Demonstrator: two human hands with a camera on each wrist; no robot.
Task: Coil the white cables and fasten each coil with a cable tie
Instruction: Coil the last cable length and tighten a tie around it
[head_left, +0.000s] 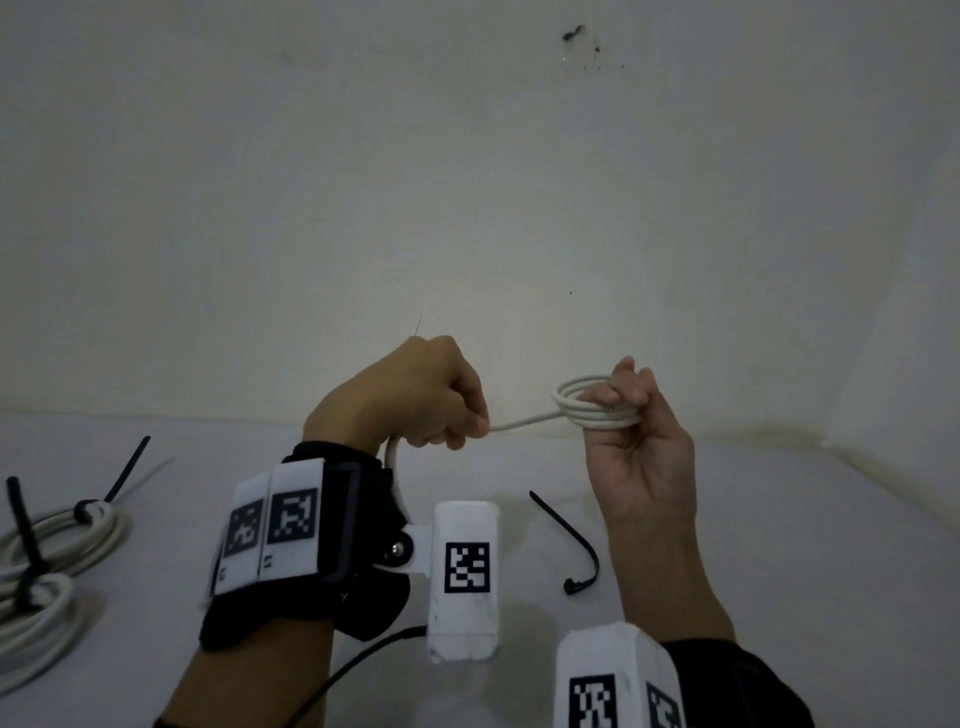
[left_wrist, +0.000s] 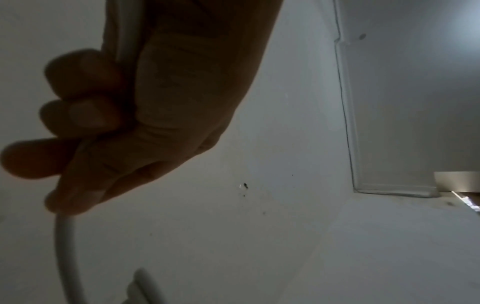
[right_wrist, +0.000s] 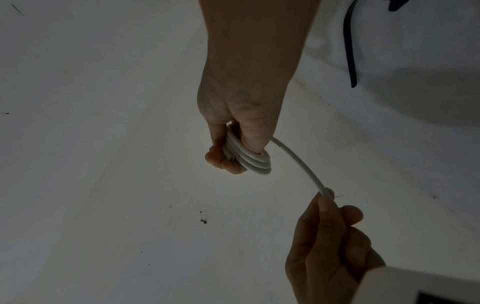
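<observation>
One white cable (head_left: 524, 420) is held in the air at mid-frame of the head view, several turns of it wound round the curled fingers of the right hand (head_left: 641, 452), while the left hand (head_left: 415, 400) pinches the straight run between thumb and forefinger, its other fingers folded round the cable. Two tied coils (head_left: 47, 566), each cinched with a black tie, lie on the white table (head_left: 779, 545) at lower left. One loose black cable tie (head_left: 576, 545) lies below the hands.
</observation>
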